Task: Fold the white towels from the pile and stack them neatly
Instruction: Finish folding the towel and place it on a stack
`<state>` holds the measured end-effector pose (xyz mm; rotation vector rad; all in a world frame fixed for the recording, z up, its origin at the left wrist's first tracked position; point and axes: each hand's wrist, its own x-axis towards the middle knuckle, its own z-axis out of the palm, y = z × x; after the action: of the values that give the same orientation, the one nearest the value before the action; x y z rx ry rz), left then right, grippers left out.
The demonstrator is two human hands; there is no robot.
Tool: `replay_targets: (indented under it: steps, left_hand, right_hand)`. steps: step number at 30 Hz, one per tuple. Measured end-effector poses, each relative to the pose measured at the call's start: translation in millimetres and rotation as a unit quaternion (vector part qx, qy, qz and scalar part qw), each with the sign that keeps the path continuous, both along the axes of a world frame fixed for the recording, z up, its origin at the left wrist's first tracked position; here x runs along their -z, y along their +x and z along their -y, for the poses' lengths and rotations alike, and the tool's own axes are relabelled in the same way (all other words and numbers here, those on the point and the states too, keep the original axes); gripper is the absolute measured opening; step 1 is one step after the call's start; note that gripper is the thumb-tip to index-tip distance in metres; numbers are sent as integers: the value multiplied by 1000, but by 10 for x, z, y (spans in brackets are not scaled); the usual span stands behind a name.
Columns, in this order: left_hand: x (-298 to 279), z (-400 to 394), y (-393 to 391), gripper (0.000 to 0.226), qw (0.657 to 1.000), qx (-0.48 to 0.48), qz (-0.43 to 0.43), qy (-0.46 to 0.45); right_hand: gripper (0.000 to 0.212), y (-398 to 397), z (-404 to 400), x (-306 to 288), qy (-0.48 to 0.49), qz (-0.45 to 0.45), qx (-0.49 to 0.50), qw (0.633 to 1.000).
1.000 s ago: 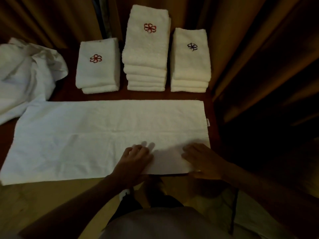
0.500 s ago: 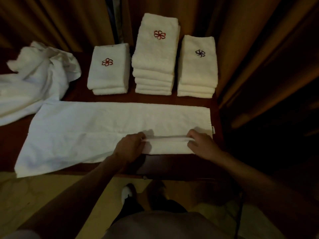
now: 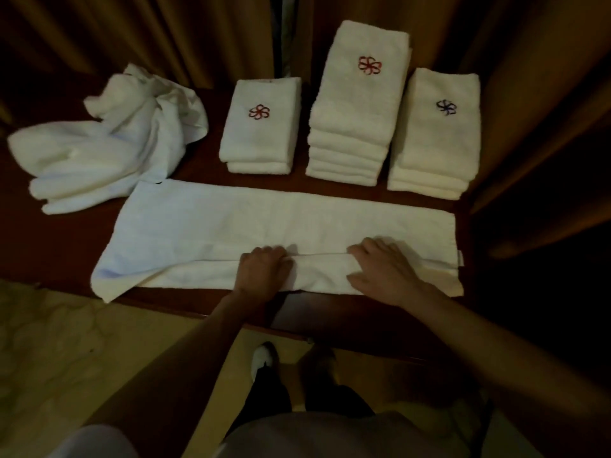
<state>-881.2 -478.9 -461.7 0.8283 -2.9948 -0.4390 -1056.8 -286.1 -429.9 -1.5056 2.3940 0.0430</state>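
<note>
Right now the long white terry towel (image 3: 251,223) lies flat on the dark red-brown wooden bench (image 3: 363,314), its long axis running left to right across the person's front, one short end pointing left toward the rumpled pile of unfolded white towels (image 3: 99,153) and the other, with a small tag, pointing right. Both hands sit on its near long edge, toward the right half. The left hand (image 3: 263,271) has its fingers curled round the turned-up near edge, gripping it. The right hand (image 3: 383,269) lies over the same flap with fingers bent onto its fold; whether the thumb is tucked under I cannot tell, but it looks like a hold rather than a flat press.

That flap is doubled only between and beside the hands. Toward the left end the near edge lies single, and its corner droops over the bench's near side. So I judge the lengthwise fold will need carrying away from the person, and the left end, well apart from either hand, may lag or skew; the left hand is nearer to it.

Beyond the far edge stand three stacks of folded white towels with stitched flower emblems (image 3: 360,104).
</note>
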Motion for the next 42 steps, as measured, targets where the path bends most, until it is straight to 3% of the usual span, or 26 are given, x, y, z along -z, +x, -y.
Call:
replay_targets:
  steps: [5, 10, 16, 23, 30, 35, 38, 42]
  left_hand:
    - [-49, 152, 53, 43, 1000, 24, -1, 7]
    - [-38, 743, 672, 43, 999, 42, 13, -25]
    - [-80, 1440, 1418, 20, 991, -44, 99, -81]
    - [-249, 1984, 1771, 23, 971, -152, 156, -98]
    - [-512, 2398, 1598, 17, 971, -232, 37, -48]
    - [-462, 2588, 1257, 26, 941, -336, -20, 24]
    - [-357, 2634, 1059, 30, 936, -347, 16, 47]
    - [-282, 2410, 881, 43, 953, -282, 107, -28]
  right_hand:
    - [29, 315, 589, 126, -5, -36, -20, 999]
    - [21, 216, 680, 161, 7, -17, 43, 999]
    - [17, 103, 808, 181, 42, 6, 40, 998]
    - [18, 100, 907, 117, 80, 58, 106, 989]
    - [14, 61, 925, 111, 63, 118, 156, 979]
    - [15, -67, 826, 37, -54, 200, 226, 952]
    - [14, -28, 827, 68, -68, 189, 235, 951]
    - [9, 76, 868, 168, -45, 136, 231, 962]
